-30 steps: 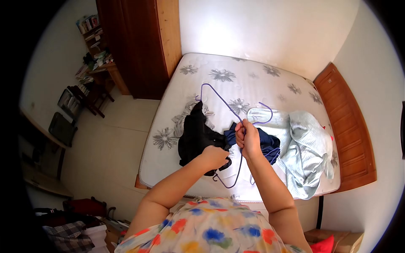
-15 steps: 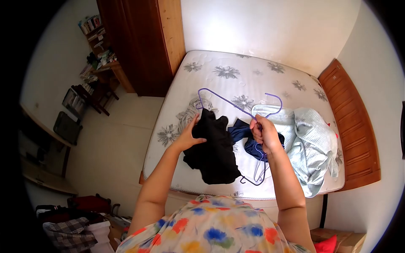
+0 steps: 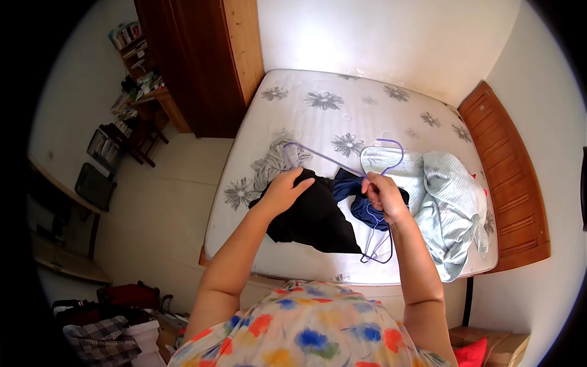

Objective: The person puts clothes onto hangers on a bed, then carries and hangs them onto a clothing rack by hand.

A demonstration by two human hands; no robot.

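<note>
**Right hand (image 3: 383, 196) gripping a thin purple hanger with a curved hook (image 3: 330, 161)**

My right fingers are pressing together around the hanger just below its hook. My left hand (image 3: 284, 191) is resting at the upper edge of a soft black cloth garment (image 3: 315, 217), thumb and fingers slightly spread; I cannot tell whether they are pinching it. The garment is draping between my hands. Crumpled grey cloth (image 3: 274, 161) is lying beyond my left hand, bunched navy-blue cloth (image 3: 361, 211) beside my right, and a pale striped fabric garment (image 3: 445, 199) is covering the white flowered mattress (image 3: 367, 119) farther right.
</note>
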